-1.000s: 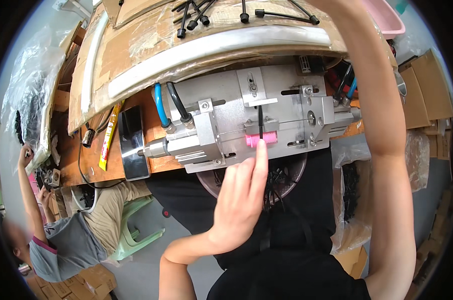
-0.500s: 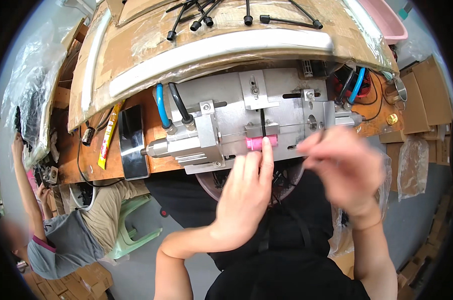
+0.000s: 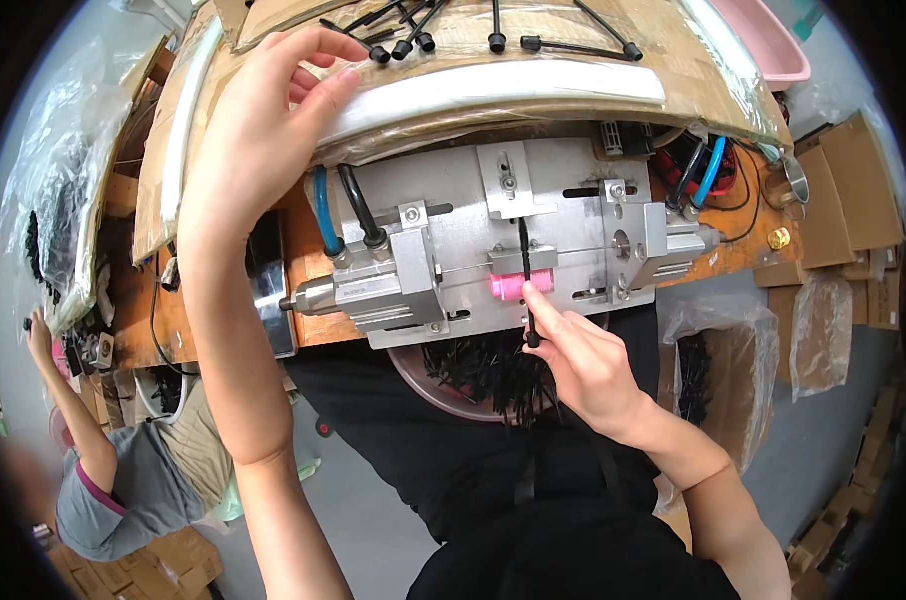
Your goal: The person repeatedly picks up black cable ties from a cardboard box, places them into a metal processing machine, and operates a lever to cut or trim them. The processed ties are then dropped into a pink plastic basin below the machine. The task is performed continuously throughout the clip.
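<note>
A black plastic rod with a thicker end [image 3: 531, 325] lies lengthwise in the metal fixture [image 3: 573, 220], across a pink block [image 3: 507, 286]. My right hand [image 3: 598, 375] pinches its near end, with the index finger stretched along the rod by the pink block. At the upper left, my left hand [image 3: 263, 120] reaches over the cardboard-covered shelf. Its fingers are bent, and a gap shows between thumb and index finger. The index fingertip is beside the capped end of a black rod [image 3: 378, 54], one of several lying there; whether it touches is unclear.
Air cylinders with blue and black hoses [image 3: 321, 210] flank the fixture. Below the bench edge, a bowl [image 3: 423, 385] holds many black pieces. A dark phone [image 3: 268, 270] lies partly behind my left forearm. At far left, a co-worker [image 3: 143, 480] sits with one arm raised.
My left hand has left the pink block and moved up-left to the rods on the shelf. My right hand has come left to the fixture and grips the rod's near end.
</note>
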Action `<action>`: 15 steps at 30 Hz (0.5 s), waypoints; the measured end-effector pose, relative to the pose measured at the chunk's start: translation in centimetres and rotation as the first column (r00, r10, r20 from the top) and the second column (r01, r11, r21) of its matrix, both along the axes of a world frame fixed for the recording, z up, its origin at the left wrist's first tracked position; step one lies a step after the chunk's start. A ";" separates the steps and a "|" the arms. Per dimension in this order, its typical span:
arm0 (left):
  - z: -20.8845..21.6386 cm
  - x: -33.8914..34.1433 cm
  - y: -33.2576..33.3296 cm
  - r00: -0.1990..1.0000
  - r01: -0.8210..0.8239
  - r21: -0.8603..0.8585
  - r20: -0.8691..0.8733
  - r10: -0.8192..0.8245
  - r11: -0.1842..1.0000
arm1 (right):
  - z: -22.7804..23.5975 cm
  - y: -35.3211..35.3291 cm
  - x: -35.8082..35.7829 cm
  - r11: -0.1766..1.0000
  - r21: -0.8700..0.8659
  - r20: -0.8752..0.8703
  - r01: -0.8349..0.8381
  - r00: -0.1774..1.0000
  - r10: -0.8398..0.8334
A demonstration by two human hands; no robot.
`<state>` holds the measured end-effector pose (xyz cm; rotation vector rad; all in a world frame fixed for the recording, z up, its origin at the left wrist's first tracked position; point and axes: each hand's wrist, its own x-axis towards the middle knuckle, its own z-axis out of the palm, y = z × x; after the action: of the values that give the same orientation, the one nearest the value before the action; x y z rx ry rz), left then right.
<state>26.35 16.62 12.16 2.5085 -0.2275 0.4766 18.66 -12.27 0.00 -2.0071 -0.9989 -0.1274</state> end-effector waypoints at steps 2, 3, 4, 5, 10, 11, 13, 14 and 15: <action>-0.1 0.9 0.1 1.000 0.005 0.005 -0.005 -0.005 1.000 | 1.0 -0.4 0.0 0.994 -0.104 0.018 0.024 1.000 -0.023; 0.1 0.8 0.5 1.000 -0.011 0.017 -0.011 0.011 1.000 | 1.8 -0.4 0.1 0.989 -0.146 0.023 0.018 1.000 -0.015; 0.1 0.8 0.4 1.000 -0.025 0.041 0.007 0.025 0.999 | 3.2 -0.5 0.5 0.979 -0.202 0.058 -0.025 0.998 0.037; 0.1 1.1 0.4 1.000 -0.021 0.066 -0.005 0.022 0.998 | 5.1 -0.7 1.4 0.962 -0.267 0.092 -0.053 0.992 0.080; 1.1 1.5 0.2 0.997 -0.021 0.111 -0.066 0.029 0.994 | 12.1 2.4 11.9 0.976 -0.102 0.719 0.190 0.692 -0.059; 1.6 1.2 0.4 0.997 -0.031 0.108 -0.069 0.039 0.994 | 13.3 3.3 14.6 0.969 -0.150 0.739 0.196 0.673 -0.022; 2.2 0.3 0.9 0.998 -0.040 0.068 -0.051 0.043 0.997 | 15.7 5.4 18.1 0.870 -0.473 0.604 0.138 0.770 0.206; 1.9 -0.1 1.0 0.998 -0.041 0.043 -0.052 0.043 0.998 | 16.3 6.8 19.2 0.753 -0.655 0.349 0.064 0.910 0.227; 1.9 -0.7 0.8 0.998 -0.042 0.029 -0.046 0.043 0.999 | 16.5 7.8 20.1 0.795 -0.603 0.220 -0.067 0.944 0.247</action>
<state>25.61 17.42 14.09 2.5533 -0.1645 0.4340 38.76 -4.47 16.50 -2.5003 -1.5402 -0.0137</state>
